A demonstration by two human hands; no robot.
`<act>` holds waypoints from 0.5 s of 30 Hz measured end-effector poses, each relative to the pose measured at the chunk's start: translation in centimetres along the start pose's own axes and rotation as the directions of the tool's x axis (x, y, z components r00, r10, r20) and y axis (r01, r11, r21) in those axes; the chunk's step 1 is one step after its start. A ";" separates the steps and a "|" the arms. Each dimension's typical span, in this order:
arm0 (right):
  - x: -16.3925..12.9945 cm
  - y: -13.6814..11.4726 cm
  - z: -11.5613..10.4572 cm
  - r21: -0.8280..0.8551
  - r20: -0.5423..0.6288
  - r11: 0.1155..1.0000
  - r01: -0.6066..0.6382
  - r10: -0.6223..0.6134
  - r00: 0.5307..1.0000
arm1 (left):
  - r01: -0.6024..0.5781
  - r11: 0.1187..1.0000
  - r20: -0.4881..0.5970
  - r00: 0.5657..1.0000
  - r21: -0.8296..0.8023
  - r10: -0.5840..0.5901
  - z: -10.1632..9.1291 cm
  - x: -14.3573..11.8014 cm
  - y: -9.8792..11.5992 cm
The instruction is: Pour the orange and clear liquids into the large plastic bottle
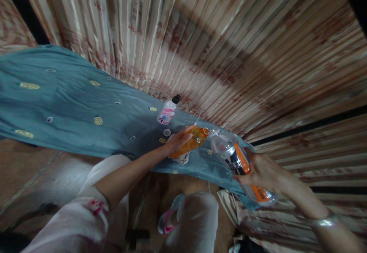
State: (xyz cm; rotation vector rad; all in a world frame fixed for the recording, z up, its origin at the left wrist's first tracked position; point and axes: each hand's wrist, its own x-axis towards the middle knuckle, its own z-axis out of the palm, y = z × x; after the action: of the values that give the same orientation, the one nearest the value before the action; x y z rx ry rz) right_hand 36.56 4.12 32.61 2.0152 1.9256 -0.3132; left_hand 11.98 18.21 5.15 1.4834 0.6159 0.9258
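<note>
My left hand [178, 142] is wrapped round a bottle of orange liquid [194, 139], tilted with its neck pointing right. In my right hand [255, 168] is a large clear plastic bottle [225, 146] with an orange and black label, tipped so its neck meets the mouth of the orange bottle. Whether liquid passes between the two necks, I cannot tell. Behind my left hand a small clear bottle with a black cap [167, 112] and a pink label lies on the cloth. A small white cap [166, 132] sits close to my left hand.
Blue-green cloth with yellow pineapple prints [71, 103] covers the long narrow surface before me. A pleated, patterned curtain [200, 46] hangs behind it. A crumpled patterned cloth [182, 158] lies under the orange bottle. My knees [197, 214] are near the front edge.
</note>
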 end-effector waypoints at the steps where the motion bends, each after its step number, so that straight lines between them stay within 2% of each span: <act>1: 0.0 0.0 0.0 -0.003 -0.003 1.000 -0.001 0.001 1.000 | 0.003 1.000 0.001 1.000 -0.003 -0.003 0.0 0.0 0.1; 6: 0.0 0.1 0.2 -0.016 -0.022 1.000 0.026 -0.026 0.999 | 0.027 0.999 -0.005 1.000 -0.027 -0.027 0.1 0.0 0.0; 15: -0.1 -0.3 0.0 0.011 -0.014 1.000 -0.010 0.011 1.000 | 0.032 0.999 -0.018 0.999 0.000 -0.032 0.3 -0.2 0.2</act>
State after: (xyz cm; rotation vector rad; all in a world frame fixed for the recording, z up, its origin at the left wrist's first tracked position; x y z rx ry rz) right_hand 36.31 4.09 32.62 2.0388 1.9250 -0.3078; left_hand 12.08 17.91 5.30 1.4628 0.6512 0.9145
